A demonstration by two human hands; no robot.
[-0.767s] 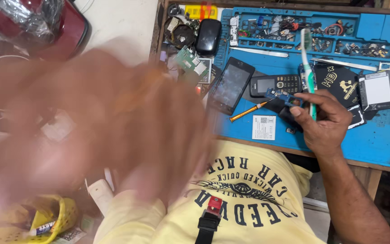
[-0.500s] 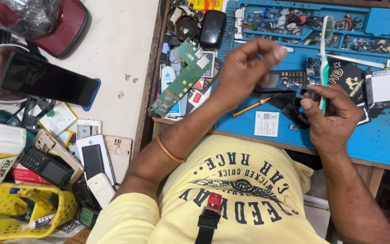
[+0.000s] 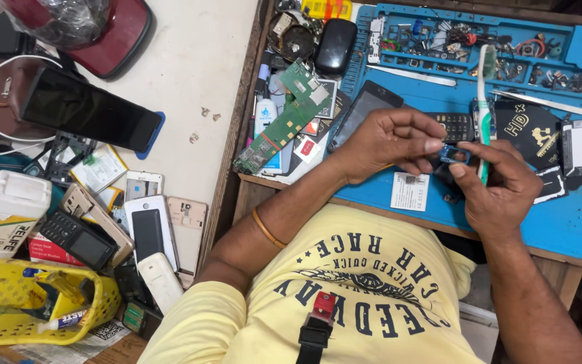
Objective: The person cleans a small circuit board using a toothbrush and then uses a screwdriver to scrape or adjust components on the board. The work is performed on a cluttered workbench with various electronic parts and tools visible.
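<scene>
My left hand (image 3: pixel 389 141) pinches a small blue electronic part (image 3: pixel 453 154) between thumb and fingertips above the blue work mat (image 3: pixel 574 222). My right hand (image 3: pixel 500 189) touches the same part with thumb and forefinger and grips a green and white toothbrush (image 3: pixel 485 81) that points up and away. A dark keypad phone (image 3: pixel 454 126) lies on the mat just behind the hands. A white label card (image 3: pixel 410 191) lies below my left hand.
A green circuit board (image 3: pixel 281 121) and a black touchscreen phone (image 3: pixel 362 111) lie left of my hands. Trays of small parts (image 3: pixel 439 40) run along the mat's far edge. Left, on a white table, lie several phones (image 3: pixel 146 232), a yellow basket (image 3: pixel 8 296) and a dark tablet (image 3: pixel 89 111).
My left hand swept in from the left as a blur, reached the bench, then came down onto the small blue part held at my right hand. The view shifted slightly.
</scene>
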